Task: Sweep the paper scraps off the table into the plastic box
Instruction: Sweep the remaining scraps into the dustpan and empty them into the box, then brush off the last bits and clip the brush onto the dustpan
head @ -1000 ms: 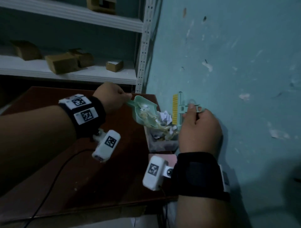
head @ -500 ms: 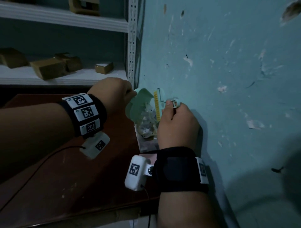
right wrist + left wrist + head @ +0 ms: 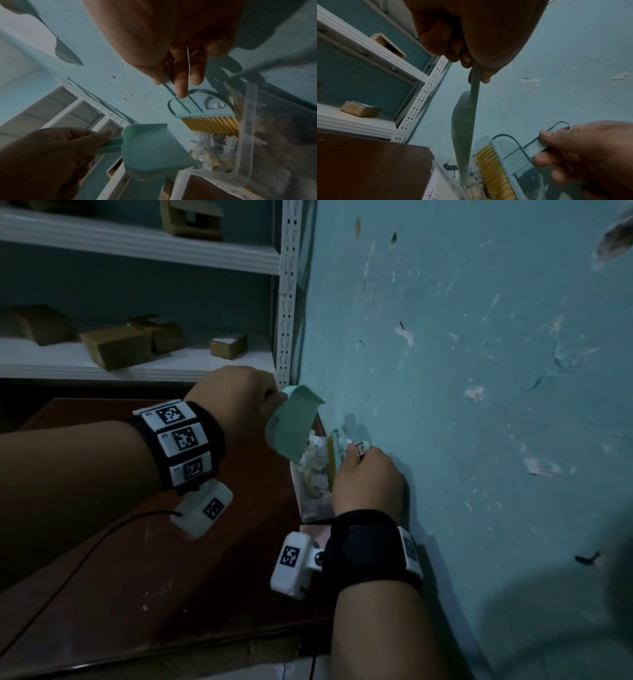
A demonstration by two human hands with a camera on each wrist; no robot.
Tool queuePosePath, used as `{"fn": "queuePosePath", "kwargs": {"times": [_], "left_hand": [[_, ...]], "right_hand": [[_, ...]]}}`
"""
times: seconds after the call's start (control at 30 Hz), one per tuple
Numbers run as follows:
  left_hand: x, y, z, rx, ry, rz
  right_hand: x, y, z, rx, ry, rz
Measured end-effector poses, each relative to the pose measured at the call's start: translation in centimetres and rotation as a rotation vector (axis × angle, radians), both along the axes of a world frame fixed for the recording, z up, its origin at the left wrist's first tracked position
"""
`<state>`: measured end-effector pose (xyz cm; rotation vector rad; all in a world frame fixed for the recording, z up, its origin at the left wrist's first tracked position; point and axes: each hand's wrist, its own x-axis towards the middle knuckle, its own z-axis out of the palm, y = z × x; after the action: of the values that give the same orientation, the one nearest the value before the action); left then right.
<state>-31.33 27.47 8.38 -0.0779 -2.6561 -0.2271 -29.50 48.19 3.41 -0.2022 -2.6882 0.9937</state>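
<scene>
My left hand [image 3: 239, 398] grips the handle of a small mint-green dustpan [image 3: 291, 422], which is tipped steeply with its mouth over the clear plastic box [image 3: 310, 508]. In the right wrist view the dustpan [image 3: 150, 150] looks empty and the plastic box [image 3: 247, 135] holds a heap of paper scraps [image 3: 211, 152]. My right hand [image 3: 370, 477] holds a teal brush with yellow bristles [image 3: 493, 170] by its handle, bristles down on the scraps. The box stands at the table's right edge against the wall.
The brown table [image 3: 137, 570] runs left of the box, with a black cable [image 3: 85, 559] across it. A teal wall [image 3: 479, 405] closes the right side. White metal shelves [image 3: 137, 364] with several cardboard boxes stand behind the table.
The dustpan has tipped up from nearly level to steep and its scraps have gone into the box. The brush has come down onto the scraps.
</scene>
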Motion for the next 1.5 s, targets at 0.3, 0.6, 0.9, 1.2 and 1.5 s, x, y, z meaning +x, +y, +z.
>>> {"fn": "queuePosePath", "kwargs": {"times": [0.3,0.6,0.9,1.2,1.5], "left_hand": [[1.2,-0.8,-0.1,0.084,0.045,0.062],[5.7,-3.8,-1.3,0.537,0.021,0.314],[17.0,-12.9,-4.2,0.952,0.014,0.463],[28.4,-21.0,-8.9,1.215,0.171,0.633],[33.1,-26.8,-11.7,1.344,0.406,0.839]], "right_hand": [[0.8,-0.1,1.8,-0.097,0.166,-0.037],[1.5,-1.0,1.6,-0.105,0.143,-0.021],[4.2,-6.4,1.1,-0.473,0.152,0.253],[8.7,-13.7,-1.0,-0.274,-0.052,0.563],[12.9,-22.7,-3.9,0.226,0.107,0.764]]}}
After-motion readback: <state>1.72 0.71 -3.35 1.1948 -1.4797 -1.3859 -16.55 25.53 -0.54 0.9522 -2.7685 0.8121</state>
